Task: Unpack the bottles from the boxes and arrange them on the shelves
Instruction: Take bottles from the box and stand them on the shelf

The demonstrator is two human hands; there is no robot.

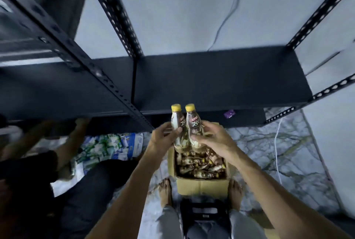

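Observation:
Two brown coffee bottles with yellow caps stand upright side by side above an open cardboard box (201,185). My left hand (163,139) grips the left bottle (177,121) and my right hand (213,139) grips the right bottle (193,121). The box on the floor between my bare feet holds several more bottles (199,165) lying on their sides. Just beyond the bottles runs a dark metal shelf (221,79) with nothing on it.
Perforated black uprights (119,12) frame the shelf bays. Another person (63,162) crouches at the left, an arm reaching under the left shelf. A printed flattened carton (109,146) lies on the marbled floor. A white cable (276,148) trails at the right, a purple packet (229,113) under the shelf.

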